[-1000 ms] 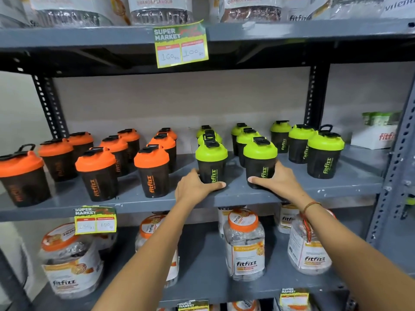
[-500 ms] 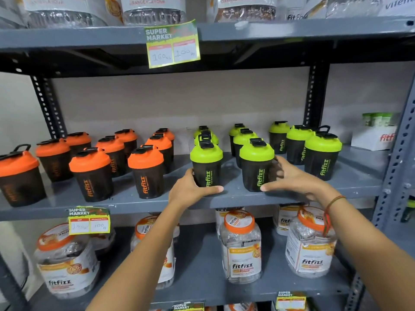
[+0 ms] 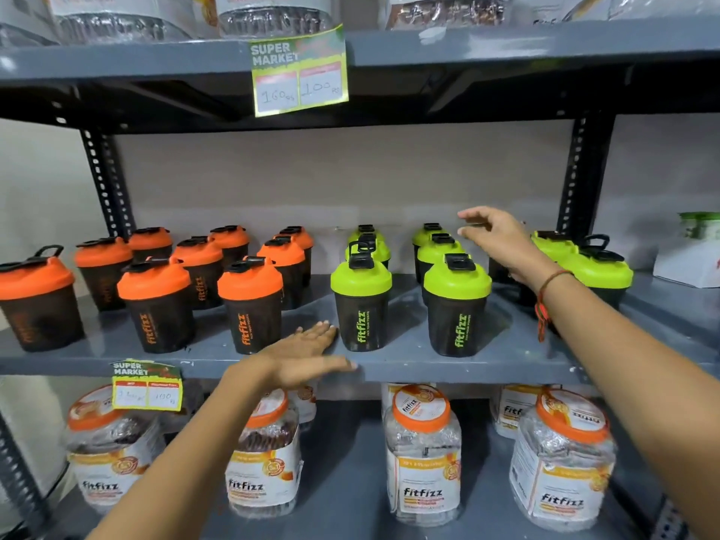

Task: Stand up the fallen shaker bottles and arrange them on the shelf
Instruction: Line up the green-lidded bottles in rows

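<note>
Several black shaker bottles stand upright on the grey middle shelf (image 3: 409,368). Orange-lidded ones (image 3: 249,305) fill the left half, green-lidded ones (image 3: 360,302) the right half. My left hand (image 3: 307,354) lies flat and open on the shelf's front edge, just left of the front green-lidded bottle, holding nothing. My right hand (image 3: 496,237) hovers open over the back green-lidded bottles (image 3: 440,247), fingers spread, touching none that I can see. It hides part of a bottle behind it. Two more green-lidded bottles (image 3: 596,270) stand to its right.
A price tag (image 3: 299,72) hangs from the shelf above, another tag (image 3: 147,385) from the middle shelf's edge. Large clear jars with orange lids (image 3: 422,454) fill the lower shelf. A white box (image 3: 689,263) sits at the far right. Perforated uprights (image 3: 105,181) frame the bay.
Both hands have let go of the two front green-lidded bottles. My left hand dropped flat to the shelf edge; my right hand rose and moved back over the rear green-lidded bottles.
</note>
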The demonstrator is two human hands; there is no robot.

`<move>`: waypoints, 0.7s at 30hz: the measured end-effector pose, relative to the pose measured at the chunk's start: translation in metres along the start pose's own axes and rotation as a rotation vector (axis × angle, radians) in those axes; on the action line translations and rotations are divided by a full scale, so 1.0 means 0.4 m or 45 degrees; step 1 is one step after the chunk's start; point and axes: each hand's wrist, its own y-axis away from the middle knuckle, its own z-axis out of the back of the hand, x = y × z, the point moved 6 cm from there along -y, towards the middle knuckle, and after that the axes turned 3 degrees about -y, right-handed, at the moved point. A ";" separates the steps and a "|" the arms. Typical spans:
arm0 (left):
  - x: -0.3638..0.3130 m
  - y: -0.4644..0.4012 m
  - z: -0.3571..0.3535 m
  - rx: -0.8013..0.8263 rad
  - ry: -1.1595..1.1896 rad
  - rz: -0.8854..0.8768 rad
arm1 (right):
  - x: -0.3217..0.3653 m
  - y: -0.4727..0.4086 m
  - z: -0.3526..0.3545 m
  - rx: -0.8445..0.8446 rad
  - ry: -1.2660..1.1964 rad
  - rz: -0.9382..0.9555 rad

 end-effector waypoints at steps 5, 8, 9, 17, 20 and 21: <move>0.010 -0.016 -0.005 -0.066 0.031 0.033 | -0.010 -0.048 -0.059 0.166 0.347 0.070; 0.006 -0.019 -0.011 -0.226 -0.054 0.049 | -0.020 -0.054 -0.090 0.340 0.405 0.060; 0.004 -0.020 -0.012 -0.259 -0.087 0.059 | -0.023 -0.057 -0.094 0.368 0.401 0.048; -0.007 -0.005 -0.007 -0.347 -0.160 0.078 | -0.039 -0.076 -0.110 0.458 0.518 0.071; -0.010 0.000 -0.004 -0.360 -0.171 0.074 | -0.041 -0.077 -0.101 0.414 0.514 0.090; -0.010 0.000 -0.004 -0.365 -0.176 0.072 | -0.044 -0.077 -0.098 0.407 0.516 0.089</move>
